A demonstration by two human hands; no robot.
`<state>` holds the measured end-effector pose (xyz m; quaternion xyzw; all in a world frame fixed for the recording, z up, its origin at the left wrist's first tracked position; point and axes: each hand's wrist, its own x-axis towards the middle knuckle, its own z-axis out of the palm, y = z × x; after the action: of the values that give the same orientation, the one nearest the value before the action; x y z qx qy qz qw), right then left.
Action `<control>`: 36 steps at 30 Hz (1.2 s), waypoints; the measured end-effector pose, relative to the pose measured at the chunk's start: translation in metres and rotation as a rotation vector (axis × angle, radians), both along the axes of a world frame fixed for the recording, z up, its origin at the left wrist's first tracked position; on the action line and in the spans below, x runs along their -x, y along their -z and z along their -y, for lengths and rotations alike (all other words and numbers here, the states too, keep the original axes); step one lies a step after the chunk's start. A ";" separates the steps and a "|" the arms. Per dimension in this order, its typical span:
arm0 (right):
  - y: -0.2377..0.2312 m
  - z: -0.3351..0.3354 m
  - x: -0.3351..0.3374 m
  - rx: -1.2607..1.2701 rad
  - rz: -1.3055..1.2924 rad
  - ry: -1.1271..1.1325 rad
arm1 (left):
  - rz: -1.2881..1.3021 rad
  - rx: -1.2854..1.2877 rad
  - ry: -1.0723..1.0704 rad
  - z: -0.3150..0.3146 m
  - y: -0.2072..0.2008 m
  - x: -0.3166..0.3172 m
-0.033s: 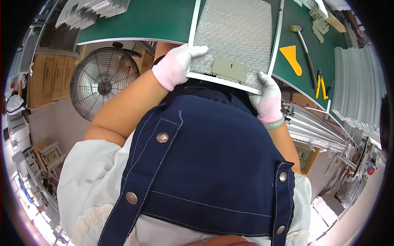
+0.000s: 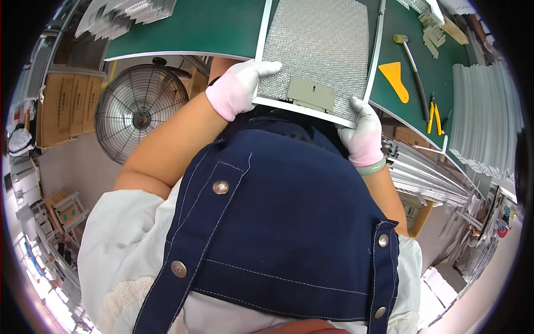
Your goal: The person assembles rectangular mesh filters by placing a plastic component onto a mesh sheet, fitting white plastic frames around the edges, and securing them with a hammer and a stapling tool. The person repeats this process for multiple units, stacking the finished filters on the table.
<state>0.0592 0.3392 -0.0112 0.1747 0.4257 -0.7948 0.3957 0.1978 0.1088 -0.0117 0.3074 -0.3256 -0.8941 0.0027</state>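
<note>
Frame handling seems to be the step in hand: the white metal frame (image 2: 375, 50) is held at its near end by both gloved hands, L + R, w/ its near rail close to the apron (image 2: 278, 217). Its L rail nr the corner is gripped by the L hand (image 2: 242, 89), thumb laid over the top; the R near corner is gripped by the R hand (image 2: 362, 131), thumb likewise on top. Fingers underneath are hidden, so how firmly it's held can't be told. Silver mesh sheet (image 2: 317, 44) is seen inside the frame, w/ a grey-beige slotted plate (image 2: 311, 93) at the near rail, approx. midway btwn hands. The mallet (image 2: 411, 61), yellow scraper (image 2: 395, 80) & pliers (image 2: 437, 118) are left unheld on the green tabletop (image 2: 194, 28), R side. For any next move, an even two-handed hold would be called for, w/ corners kept level.
</note>
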 end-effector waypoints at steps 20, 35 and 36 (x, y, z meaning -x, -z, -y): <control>0.004 -0.007 -0.003 -0.214 -0.409 -0.289 | -0.024 -0.013 -0.067 -0.014 0.008 -0.018; -0.010 -0.001 0.008 -0.541 -0.458 -0.556 | 0.068 0.131 0.013 -0.005 -0.003 -0.015; -0.004 -0.006 0.011 -0.467 -0.459 -0.555 | 0.075 0.205 0.049 -0.004 -0.004 -0.014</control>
<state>0.0481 0.3449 -0.0075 -0.0431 0.7020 -0.5589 0.4392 0.2122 0.1129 -0.0074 0.3308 -0.4228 -0.8437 0.0000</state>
